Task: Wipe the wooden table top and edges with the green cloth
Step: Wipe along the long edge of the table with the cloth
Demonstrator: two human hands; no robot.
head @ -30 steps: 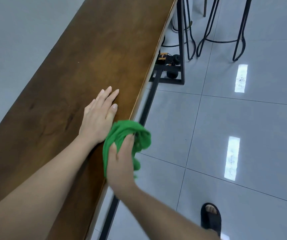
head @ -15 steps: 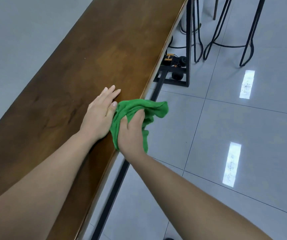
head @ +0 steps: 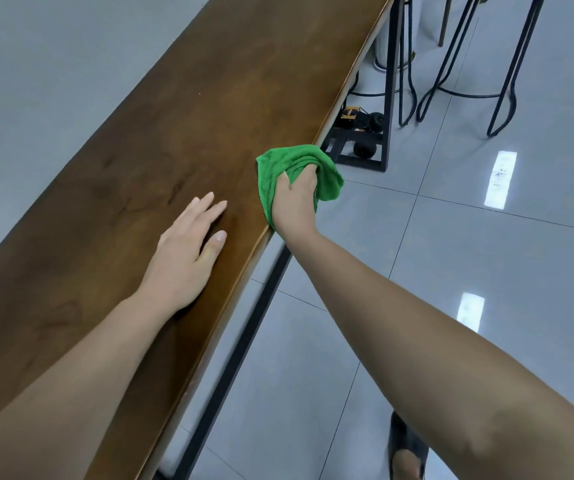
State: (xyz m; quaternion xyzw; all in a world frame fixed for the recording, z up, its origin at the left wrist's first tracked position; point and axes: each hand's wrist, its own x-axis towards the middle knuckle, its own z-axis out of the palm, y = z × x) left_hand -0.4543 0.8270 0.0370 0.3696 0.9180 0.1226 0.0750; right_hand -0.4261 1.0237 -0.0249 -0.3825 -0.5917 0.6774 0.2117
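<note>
The green cloth (head: 327,174) is bunched against the right edge of the wooden counter (head: 181,109), partly overhanging the floor (head: 451,271). The right hand (head: 294,200) is clenched around it, fingers buried in the folds. The left hand (head: 183,258) lies flat on the counter top, fingers extended, nearer and to the left. Black stool legs (head: 507,64) stand far right.

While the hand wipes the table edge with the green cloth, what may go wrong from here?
1. The bunched green cloth hangs partly past the edge of the long brown wooden table top; the right hand may slip off.
2. A small yellow and black toy car sits on the black metal frame below; a dropped cloth might land on it.
</note>
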